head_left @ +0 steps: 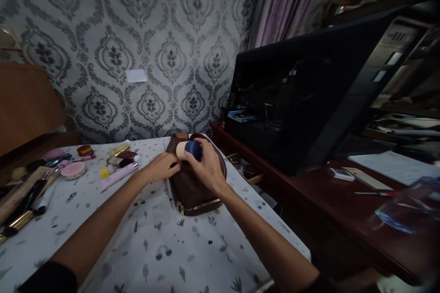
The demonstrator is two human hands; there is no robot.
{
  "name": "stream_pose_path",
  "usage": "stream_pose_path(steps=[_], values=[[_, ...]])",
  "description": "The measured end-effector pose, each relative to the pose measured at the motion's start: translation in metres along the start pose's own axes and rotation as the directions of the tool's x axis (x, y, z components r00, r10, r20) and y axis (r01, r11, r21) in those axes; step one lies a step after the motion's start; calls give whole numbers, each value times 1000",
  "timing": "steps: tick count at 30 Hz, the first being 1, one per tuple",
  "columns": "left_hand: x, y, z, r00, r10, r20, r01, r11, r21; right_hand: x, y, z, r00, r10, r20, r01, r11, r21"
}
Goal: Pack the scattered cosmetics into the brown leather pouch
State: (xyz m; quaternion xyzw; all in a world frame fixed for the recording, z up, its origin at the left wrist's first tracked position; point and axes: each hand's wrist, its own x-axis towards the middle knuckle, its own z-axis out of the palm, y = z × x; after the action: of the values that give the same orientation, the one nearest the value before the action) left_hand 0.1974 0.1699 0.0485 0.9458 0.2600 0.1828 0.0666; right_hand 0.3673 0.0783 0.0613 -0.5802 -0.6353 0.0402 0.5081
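Note:
A brown zippered bag [192,192] lies on the patterned white cloth in front of me, its brass zipper running along the near edge. My right hand [209,167] is closed around a small beige container with a dark blue cap [192,150], tilted sideways over the bag. At the bag's left edge, my left hand [161,167] grips the rim with curled fingers, close to the beige end of the container. The inside of the bag is hidden from this angle.
Left of the bag lie a lilac tube [118,177], a pink round compact [74,170], a brown-lidded jar [85,150] and several brushes and cosmetics. A large black computer case [309,100] stands on the dark red desk [330,197] at right. The patterned wall rises behind.

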Motion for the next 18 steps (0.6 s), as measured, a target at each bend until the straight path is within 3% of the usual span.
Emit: stream_pose_path(steps=[5, 8, 13, 18], values=[[24, -2, -10, 996, -81, 25, 81, 997, 3, 13, 7, -6, 986, 111, 125, -76, 964, -255], [34, 1, -12, 991, -94, 98, 86, 993, 82, 15, 4, -9, 962, 152, 227, -60, 928, -367], [48, 3, -3, 980, -128, 155, 84, 960, 268, 23, -4, -11, 890, 225, 396, 15, 855, -519], [54, -2, 10, 989, -64, 135, 22, 957, 288, 41, 4, -3, 822, 350, 448, -39, 821, -570]])
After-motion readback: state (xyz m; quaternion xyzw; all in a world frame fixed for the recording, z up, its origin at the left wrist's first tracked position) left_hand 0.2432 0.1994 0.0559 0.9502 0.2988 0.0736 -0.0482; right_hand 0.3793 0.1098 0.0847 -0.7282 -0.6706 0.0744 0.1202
